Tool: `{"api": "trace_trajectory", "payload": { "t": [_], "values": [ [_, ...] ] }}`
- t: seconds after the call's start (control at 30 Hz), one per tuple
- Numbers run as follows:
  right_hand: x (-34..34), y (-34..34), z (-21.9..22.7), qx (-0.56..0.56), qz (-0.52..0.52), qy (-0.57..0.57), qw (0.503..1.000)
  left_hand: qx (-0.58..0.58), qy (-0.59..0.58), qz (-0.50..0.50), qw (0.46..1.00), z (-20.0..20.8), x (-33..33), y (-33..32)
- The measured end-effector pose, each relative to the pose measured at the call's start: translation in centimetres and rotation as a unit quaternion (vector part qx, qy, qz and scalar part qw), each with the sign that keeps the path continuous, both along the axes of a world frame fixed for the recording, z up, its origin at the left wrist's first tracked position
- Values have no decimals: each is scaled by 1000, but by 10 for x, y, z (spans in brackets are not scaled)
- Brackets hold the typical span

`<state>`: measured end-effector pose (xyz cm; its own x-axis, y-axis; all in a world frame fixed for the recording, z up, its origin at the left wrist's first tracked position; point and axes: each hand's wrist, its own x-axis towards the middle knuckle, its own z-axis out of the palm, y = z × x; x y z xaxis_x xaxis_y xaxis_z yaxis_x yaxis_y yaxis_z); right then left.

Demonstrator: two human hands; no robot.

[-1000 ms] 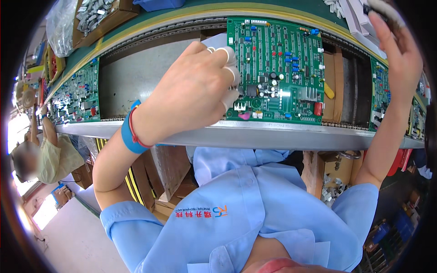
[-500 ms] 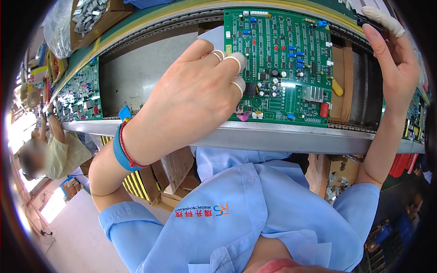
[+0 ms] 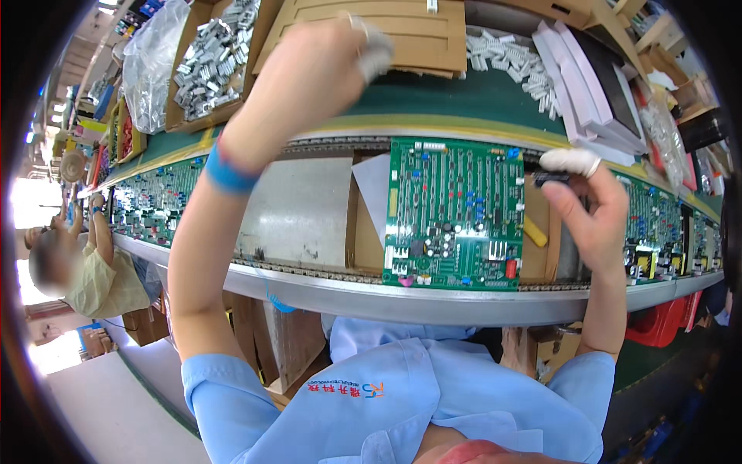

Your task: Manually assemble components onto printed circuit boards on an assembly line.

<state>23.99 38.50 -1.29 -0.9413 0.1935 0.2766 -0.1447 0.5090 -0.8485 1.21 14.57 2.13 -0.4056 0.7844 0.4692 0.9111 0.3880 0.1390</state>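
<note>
A green circuit board (image 3: 456,213), set with many small parts, lies across the conveyor rails in front of me. My left hand (image 3: 317,73) is raised beyond the rails, over the cardboard at the far side. White covers sit on its fingertips, which are smeared by motion, so its grip does not show. My right hand (image 3: 591,213) is just right of the board's upper right corner. Its thumb and covered forefinger pinch a small black component (image 3: 550,179), whose exact kind I cannot make out.
Behind the rails stand a box of silvery metal parts (image 3: 216,66), flat cardboard (image 3: 410,35), loose white parts (image 3: 514,66) and long white boxes (image 3: 580,85). More boards lie on the line at left (image 3: 154,205) and right (image 3: 649,224). A person (image 3: 108,267) works at far left.
My left hand has left the board's left edge and moved up and away over the far side. My right hand has come nearer the board, still pinching the black component. The view has tilted up.
</note>
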Motion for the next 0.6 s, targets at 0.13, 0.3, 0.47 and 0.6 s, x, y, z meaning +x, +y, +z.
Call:
{"api": "trace_trajectory", "payload": {
  "t": [0.13,0.3,0.47,0.6],
  "values": [
    [0,-4,-12,-169,88,-39,981,193,80,-118,971,-6,-105,16],
    [-15,4,-10,-326,131,-178,919,-43,137,176,974,-40,-183,29],
    [-24,2,-16,-338,129,-191,913,32,141,130,981,-43,-183,28],
    [-16,-6,-21,-330,155,-169,916,83,65,190,976,-50,-185,29]
  ]
}}
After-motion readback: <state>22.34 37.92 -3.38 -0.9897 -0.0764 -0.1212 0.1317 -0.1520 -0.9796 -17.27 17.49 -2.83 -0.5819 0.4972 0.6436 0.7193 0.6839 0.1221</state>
